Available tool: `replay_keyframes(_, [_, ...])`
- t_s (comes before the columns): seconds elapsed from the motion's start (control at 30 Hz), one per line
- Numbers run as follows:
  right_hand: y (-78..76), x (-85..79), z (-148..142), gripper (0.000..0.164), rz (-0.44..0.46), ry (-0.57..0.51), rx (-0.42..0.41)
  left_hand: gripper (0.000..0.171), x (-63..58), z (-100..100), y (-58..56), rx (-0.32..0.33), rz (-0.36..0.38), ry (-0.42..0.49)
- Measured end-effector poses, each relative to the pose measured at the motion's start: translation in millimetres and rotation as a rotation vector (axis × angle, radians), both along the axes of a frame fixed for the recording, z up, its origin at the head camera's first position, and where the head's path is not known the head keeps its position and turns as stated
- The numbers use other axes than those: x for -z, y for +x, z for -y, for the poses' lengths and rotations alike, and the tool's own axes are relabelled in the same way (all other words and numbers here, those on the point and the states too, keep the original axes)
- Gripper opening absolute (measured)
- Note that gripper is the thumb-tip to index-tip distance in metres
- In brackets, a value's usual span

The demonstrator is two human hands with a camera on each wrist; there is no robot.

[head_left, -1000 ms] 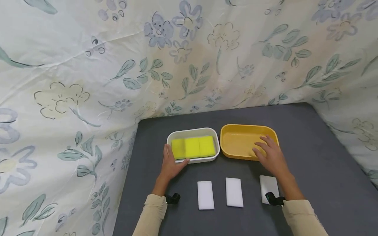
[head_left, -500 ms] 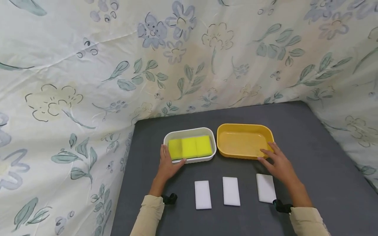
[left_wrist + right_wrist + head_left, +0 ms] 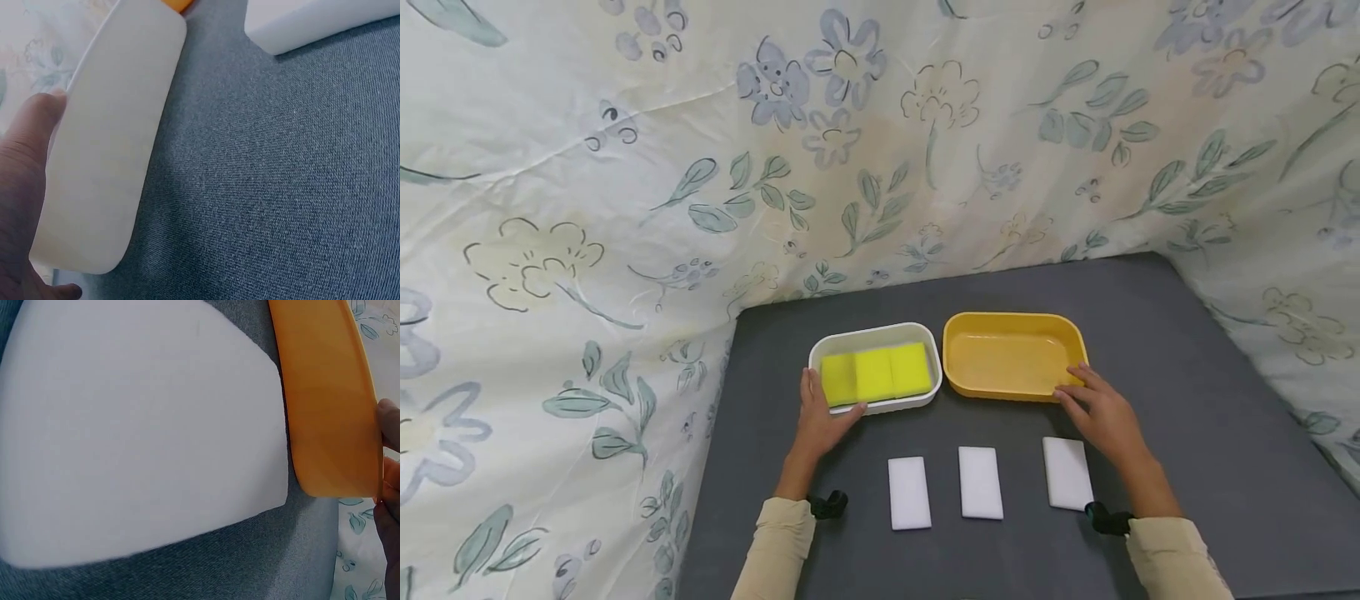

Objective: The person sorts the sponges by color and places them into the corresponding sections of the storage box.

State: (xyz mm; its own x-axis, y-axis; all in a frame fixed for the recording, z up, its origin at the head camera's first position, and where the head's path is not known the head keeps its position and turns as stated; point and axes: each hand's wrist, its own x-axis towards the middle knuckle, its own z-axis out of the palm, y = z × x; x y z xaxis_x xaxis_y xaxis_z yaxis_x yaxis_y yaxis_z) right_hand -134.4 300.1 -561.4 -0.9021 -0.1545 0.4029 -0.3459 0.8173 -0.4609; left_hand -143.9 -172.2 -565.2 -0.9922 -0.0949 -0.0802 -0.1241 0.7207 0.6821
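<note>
A white tray (image 3: pixel 867 340) stands at the back left, holding several yellow sponge-like blocks (image 3: pixel 874 373) side by side. My left hand (image 3: pixel 818 427) grips its near left corner, thumb on the front rim and fingers along the left side. The left wrist view shows the thumb (image 3: pixel 34 125) at the rim of the white tray wall (image 3: pixel 112 137). To the right stands a yellow tray (image 3: pixel 1007 354) with nothing in it. My right hand (image 3: pixel 1108 417) pinches its near right corner; the right wrist view shows fingertips on either side of the orange-yellow wall (image 3: pixel 331 412).
In front of the trays, three white rectangular blocks lie flat on the dark grey cloth: a left one (image 3: pixel 909 493), a middle one (image 3: pixel 981 483) and a right one (image 3: pixel 1067 473) beside the right wrist. Floral fabric (image 3: pixel 850 183) hangs behind the table and at both sides.
My right hand has come down from above the yellow tray to its near right corner and now pinches the rim. The left hand stays on the white tray; the head view has shifted slightly.
</note>
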Motion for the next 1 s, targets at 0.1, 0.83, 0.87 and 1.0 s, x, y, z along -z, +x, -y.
replay_keyframes(0.1, [0.3, -0.7, 1, 0.023, -0.003, -0.001, 0.006, 0.122, 1.6, 1, -0.3, -0.004, -0.015, -0.028])
replay_keyframes(0.83, [-0.4, 2.6, -1, 0.022, -0.025, -0.008, 0.011, 0.106, -4.9, -60, 75.7, 0.631, -0.2, -0.279])
replay_keyframes(0.87, [-0.4, 2.9, -1, 0.022, -0.023, -0.009, 0.009, 0.111, -3.6, -61, 78.2, 0.666, -0.156, -0.297])
replay_keyframes(1.0, [0.6, 3.6, -2, 0.022, -0.015, -0.016, 0.01, 0.119, 3.7, -64, 84.7, 0.768, -0.077, -0.354])
